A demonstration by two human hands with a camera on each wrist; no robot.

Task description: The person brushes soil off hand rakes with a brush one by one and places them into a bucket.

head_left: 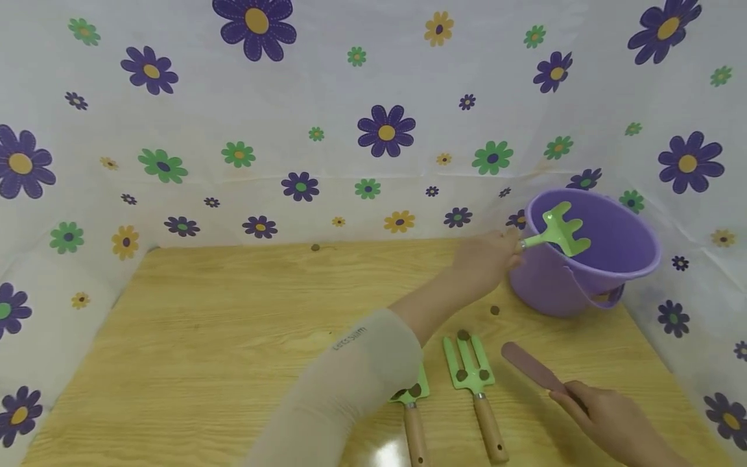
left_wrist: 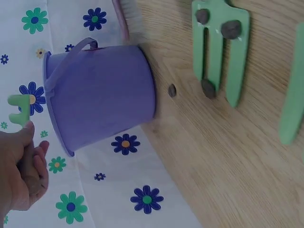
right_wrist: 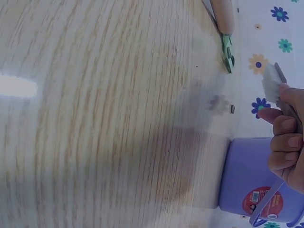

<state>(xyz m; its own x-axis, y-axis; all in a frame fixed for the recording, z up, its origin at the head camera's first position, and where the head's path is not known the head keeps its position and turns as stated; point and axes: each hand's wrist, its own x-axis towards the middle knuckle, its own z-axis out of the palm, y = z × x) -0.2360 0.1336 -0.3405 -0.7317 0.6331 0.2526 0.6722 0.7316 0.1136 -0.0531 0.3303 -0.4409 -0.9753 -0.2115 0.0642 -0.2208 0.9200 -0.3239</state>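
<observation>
My left hand (head_left: 487, 259) grips the wooden handle of a small green hand rake (head_left: 561, 230). The rake's prongs are over the near rim of a purple bucket (head_left: 539, 282), which stands at the back right. In the left wrist view, curled fingers wrap the handle beside the bucket (left_wrist: 104, 95). Lower right, my right hand (head_left: 613, 412) holds a brush (head_left: 531, 366) with a brownish back; the right wrist view shows its white bristles (right_wrist: 271, 83). Left of the brush lies a green hand fork (head_left: 475, 384) with several dark clods on it.
A green trowel (head_left: 414, 431) with dark clods lies beside the fork, partly hidden by my left sleeve (head_left: 362, 370). Loose clods rest near the bucket (head_left: 495, 311) and at the table's back edge (head_left: 315, 248). Flower-printed cloth (head_left: 327, 91) encloses the wooden table (head_left: 222, 318) at the back and sides.
</observation>
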